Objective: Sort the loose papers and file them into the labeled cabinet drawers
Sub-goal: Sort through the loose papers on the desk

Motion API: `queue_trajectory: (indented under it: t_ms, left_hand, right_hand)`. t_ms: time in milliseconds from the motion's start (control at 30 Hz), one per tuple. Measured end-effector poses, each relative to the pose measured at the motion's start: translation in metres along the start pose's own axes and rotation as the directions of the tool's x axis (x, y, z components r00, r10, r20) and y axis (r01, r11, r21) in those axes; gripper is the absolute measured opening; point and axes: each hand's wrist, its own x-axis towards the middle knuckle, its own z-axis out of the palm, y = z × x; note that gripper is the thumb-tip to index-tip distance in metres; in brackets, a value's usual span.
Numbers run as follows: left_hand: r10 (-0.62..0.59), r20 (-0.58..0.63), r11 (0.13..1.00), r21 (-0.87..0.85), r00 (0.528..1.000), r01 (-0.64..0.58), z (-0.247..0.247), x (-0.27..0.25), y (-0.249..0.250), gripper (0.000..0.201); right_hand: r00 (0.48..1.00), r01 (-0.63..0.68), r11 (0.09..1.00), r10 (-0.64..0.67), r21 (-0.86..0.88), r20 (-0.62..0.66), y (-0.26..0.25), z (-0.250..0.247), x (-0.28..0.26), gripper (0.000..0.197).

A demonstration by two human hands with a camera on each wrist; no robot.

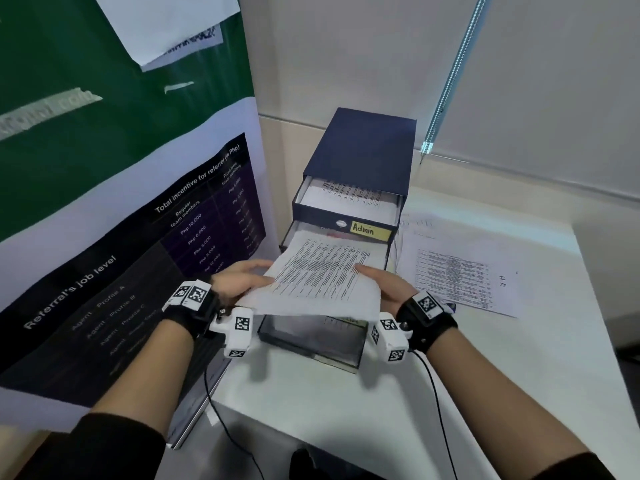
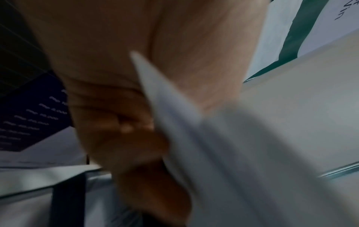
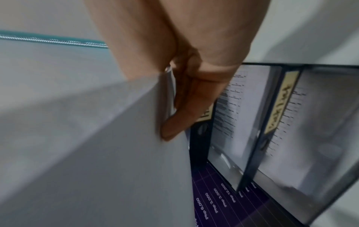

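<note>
Both hands hold one stack of printed papers [image 1: 322,275] above the dark blue drawer cabinet [image 1: 367,147]. My left hand [image 1: 256,271] grips the stack's left edge, and my right hand [image 1: 377,282] pinches its right edge, thumb on top. The top drawer [image 1: 332,220], labelled "Admin" [image 1: 370,231], is partly out with sheets inside. A second drawer [image 1: 286,237] lies open under the stack. The bottom drawer [image 1: 311,337] is pulled out furthest. In the right wrist view the fingers [image 3: 184,95] pinch the papers [image 3: 97,138]. The left wrist view is blurred, showing the hand [image 2: 126,107] on the papers [image 2: 213,153].
Loose printed sheets [image 1: 460,271], one marked "HR", lie on the white table [image 1: 346,410] right of the cabinet. A large poster board [image 1: 138,254] stands close on the left. A blind cord [image 1: 450,74] hangs at the back right. Wrist cables [image 1: 440,410] trail over the table.
</note>
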Motion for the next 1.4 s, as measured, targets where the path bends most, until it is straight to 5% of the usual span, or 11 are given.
queue_trajectory:
  t_ms: [233,367,467,600,767,867,967,1067,1200,1300,1400]
  left_hand:
    - [0.085,-0.336,0.996,0.049,0.938,-0.073,0.022,0.046,0.024,0.045]
    - [0.073,-0.327,0.992,0.119,0.942,-0.035,0.034,0.064,0.035,0.071]
    - [0.086,-0.249,0.986,0.159,0.965,-0.047,0.043,0.074,0.046,0.045]
    - [0.147,-0.267,0.966,0.244,0.952,-0.081,0.046,0.09,0.055,0.007]
    - [0.225,-0.428,0.911,0.411,0.875,-0.033,0.058,0.114,0.069,0.014]
    - [0.143,-0.339,0.807,0.584,0.93,0.089,0.068,0.13,0.075,0.032]
    - [-0.031,-0.239,0.381,0.895,0.971,0.232,0.08,0.144,0.078,0.056]
    - [-0.016,-0.22,0.13,0.967,0.975,0.221,0.098,0.137,0.108,0.052]
    - [0.196,-0.021,0.404,0.913,0.98,-0.061,0.128,0.111,0.176,0.032]
    - [0.273,0.329,0.699,0.578,0.904,-0.422,0.16,0.108,0.224,0.018]
    - [0.356,0.375,0.783,0.38,0.856,-0.492,0.214,0.148,0.242,0.015]
  right_hand:
    - [0.996,-0.07,0.963,0.054,-0.261,-0.066,-0.009,-0.008,-0.015,0.023]
    - [0.942,0.097,0.94,-0.193,-0.328,-0.275,-0.016,-0.022,0.008,0.028]
    - [0.847,0.219,0.869,-0.395,-0.443,-0.356,-0.025,-0.029,0.023,0.053]
    - [0.789,0.249,0.726,-0.536,-0.641,-0.3,-0.032,-0.033,0.038,0.037]
    - [0.788,0.138,0.259,-0.613,-0.956,-0.053,-0.05,-0.044,0.056,0.024]
    - [0.837,-0.018,-0.064,-0.547,-0.998,0.02,-0.059,-0.045,0.066,0.018]
    - [0.874,-0.004,-0.203,-0.477,-0.979,0.096,-0.065,-0.048,0.072,0.024]
    - [0.862,0.211,0.078,-0.485,-0.974,0.147,-0.069,-0.066,0.066,0.022]
    - [0.829,0.303,0.433,-0.56,-0.849,0.01,-0.069,-0.125,0.047,0.015]
    - [0.829,0.123,0.577,-0.507,-0.808,-0.235,-0.067,-0.203,0.036,0.018]
    - [0.742,-0.107,0.885,-0.232,-0.454,-0.629,-0.056,-0.284,0.027,0.013]
